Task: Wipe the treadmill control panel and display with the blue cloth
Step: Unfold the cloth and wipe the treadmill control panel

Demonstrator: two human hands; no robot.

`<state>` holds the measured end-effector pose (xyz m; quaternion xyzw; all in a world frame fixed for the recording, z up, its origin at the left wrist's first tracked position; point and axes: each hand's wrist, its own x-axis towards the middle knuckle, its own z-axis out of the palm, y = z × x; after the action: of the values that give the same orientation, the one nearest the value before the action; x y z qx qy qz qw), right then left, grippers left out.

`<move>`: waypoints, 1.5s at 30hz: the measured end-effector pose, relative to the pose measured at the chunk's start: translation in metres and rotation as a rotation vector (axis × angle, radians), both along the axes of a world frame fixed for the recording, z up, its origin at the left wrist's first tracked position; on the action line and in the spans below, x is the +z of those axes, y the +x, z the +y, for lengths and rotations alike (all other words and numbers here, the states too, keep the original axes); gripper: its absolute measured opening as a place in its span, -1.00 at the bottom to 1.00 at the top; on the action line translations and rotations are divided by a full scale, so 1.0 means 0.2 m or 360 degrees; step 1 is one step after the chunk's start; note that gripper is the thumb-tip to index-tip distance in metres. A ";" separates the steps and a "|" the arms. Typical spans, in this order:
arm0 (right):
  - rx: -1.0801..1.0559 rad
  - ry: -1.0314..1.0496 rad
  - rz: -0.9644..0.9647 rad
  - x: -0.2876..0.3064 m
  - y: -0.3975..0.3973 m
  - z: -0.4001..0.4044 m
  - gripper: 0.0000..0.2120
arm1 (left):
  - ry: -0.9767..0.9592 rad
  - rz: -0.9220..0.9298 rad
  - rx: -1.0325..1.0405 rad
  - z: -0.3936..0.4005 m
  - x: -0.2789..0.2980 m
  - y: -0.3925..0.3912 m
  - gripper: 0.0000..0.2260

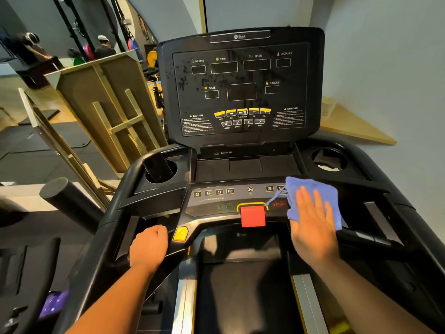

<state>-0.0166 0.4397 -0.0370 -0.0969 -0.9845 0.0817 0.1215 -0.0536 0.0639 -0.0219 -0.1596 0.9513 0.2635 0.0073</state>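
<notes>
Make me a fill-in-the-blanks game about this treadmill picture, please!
1. The right hand presses flat on a cloth whose colour is ____.
2. The left hand grips the treadmill's black ____.
3. The big square button in the middle of the control panel is coloured ____.
4. The green word lit on the panel left of that button reads ____.

Missing words: blue; handlebar; red; START

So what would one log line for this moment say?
right hand flat on blue cloth | cloth on lower control panel | left hand grips handrail
</notes>
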 end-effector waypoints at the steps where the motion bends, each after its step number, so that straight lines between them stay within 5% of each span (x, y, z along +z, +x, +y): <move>1: -0.0092 -0.0026 0.0010 0.00 0.00 -0.04 -0.40 | -0.0015 -0.0008 -0.0006 0.00 0.00 0.00 -0.62; 6: -0.0256 -0.0261 -0.0093 0.13 -0.15 -0.42 -0.33 | -0.0109 -0.0035 -0.0026 0.01 0.01 0.00 -0.63; 13: 0.0646 -0.0004 -0.0228 0.17 -0.20 -0.99 -0.27 | -0.0147 -0.0022 -0.0036 -0.01 -0.01 -0.01 -0.64; 19: 0.1131 0.0171 -0.0118 0.08 -0.19 -0.78 -0.32 | -0.0100 -0.0026 -0.0051 -0.01 -0.01 -0.01 -0.64; 22: 0.0878 0.0099 -0.0049 0.02 -0.14 -0.58 -0.35 | -0.0069 0.0000 -0.0049 -0.02 -0.02 -0.01 -0.62; 26: -0.0003 -0.0048 0.0167 -0.01 -0.09 -0.29 -0.45 | -0.0054 0.0011 -0.0058 -0.02 -0.03 -0.01 -0.60; 29: -0.0311 -0.0112 0.0022 0.08 -0.14 -0.34 -0.40 | -0.0048 0.0026 -0.0053 -0.02 -0.02 -0.01 -0.60; 37: 0.0955 0.0155 -0.0127 0.07 -0.10 -0.72 -0.37 | -0.0091 0.0016 -0.0046 -0.02 -0.03 -0.01 -0.61; 41: 0.0505 -0.0021 0.0014 0.05 -0.07 -0.46 -0.42 | -0.0065 0.0030 -0.0051 -0.02 -0.02 -0.01 -0.61; 45: 0.0212 -0.0067 -0.0183 0.14 -0.21 -0.69 -0.36 | -0.0047 0.0025 -0.0051 -0.01 -0.02 -0.01 -0.61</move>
<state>-0.0580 0.3020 -0.0097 -0.0382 -0.9922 0.1044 0.0571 -0.0553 0.0615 -0.0253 -0.1424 0.9576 0.2506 0.0017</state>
